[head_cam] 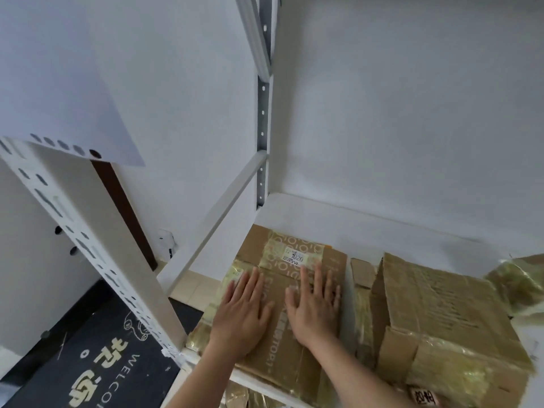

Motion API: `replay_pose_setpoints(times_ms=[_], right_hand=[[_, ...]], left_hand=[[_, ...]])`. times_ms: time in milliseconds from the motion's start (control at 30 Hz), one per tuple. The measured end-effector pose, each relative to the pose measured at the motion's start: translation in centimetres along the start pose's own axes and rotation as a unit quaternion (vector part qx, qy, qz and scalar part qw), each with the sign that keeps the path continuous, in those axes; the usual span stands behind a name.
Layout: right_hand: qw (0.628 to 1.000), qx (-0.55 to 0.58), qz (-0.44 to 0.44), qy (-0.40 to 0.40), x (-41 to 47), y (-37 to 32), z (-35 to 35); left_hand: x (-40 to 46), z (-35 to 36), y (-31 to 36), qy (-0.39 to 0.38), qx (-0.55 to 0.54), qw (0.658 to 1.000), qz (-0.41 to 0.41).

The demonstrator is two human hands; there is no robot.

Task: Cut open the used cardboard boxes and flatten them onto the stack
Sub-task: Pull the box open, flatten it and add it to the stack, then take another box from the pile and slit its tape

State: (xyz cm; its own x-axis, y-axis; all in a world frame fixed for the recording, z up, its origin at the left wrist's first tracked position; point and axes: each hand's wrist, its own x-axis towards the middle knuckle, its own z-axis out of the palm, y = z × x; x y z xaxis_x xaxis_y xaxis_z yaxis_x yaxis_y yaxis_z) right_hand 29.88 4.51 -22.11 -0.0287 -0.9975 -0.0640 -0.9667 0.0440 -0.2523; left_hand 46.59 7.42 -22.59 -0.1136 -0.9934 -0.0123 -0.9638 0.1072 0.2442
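pressing: both palms bear flat on the top carton
shelf [382, 228]: white, carries the stack
stack [435, 319]: taller pile just right
flattened box [282, 343]: light, stiffish, tape slick; grip edges
left hand [244, 316]: fingers spread, pressing
right hand [315, 304]: likewise splayed, pressing

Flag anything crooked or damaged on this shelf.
The flattened box under the left hand and right hand lies askew, its near corner past the shelf edge. The cardboard stack beside it is crumpled, with loose tape.
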Motion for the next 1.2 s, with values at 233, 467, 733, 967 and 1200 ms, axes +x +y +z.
replay_pose_setpoints(times_ms=[233, 467, 733, 967, 1200], right_hand=[[0.999, -0.004, -0.018, -0.038, -0.6, -0.4, -2.0], [0.988, 0.012, -0.046, -0.149, -4.0, -0.9, -2.0], [0.981, 0.025, -0.187, 0.047, -5.7, 0.2, -14.7], [0.981, -0.057, -0.096, 0.160, -7.5, 10.0, -22.4], [0.985, -0.099, 0.037, 0.135, -7.6, 23.9, -25.0]], left_hand=[[-0.7, -1.8, 1.5, -0.029, 0.063, 0.992, -0.101], [-2.9, -2.8, 0.6, -0.092, -0.012, 0.990, -0.105], [-2.3, -11.7, 5.3, 0.085, 0.006, 0.992, -0.093], [-1.0, -15.4, 17.1, 0.125, 0.011, 0.987, 0.103], [-0.4, -12.8, 30.1, 0.125, 0.023, 0.967, 0.221]])
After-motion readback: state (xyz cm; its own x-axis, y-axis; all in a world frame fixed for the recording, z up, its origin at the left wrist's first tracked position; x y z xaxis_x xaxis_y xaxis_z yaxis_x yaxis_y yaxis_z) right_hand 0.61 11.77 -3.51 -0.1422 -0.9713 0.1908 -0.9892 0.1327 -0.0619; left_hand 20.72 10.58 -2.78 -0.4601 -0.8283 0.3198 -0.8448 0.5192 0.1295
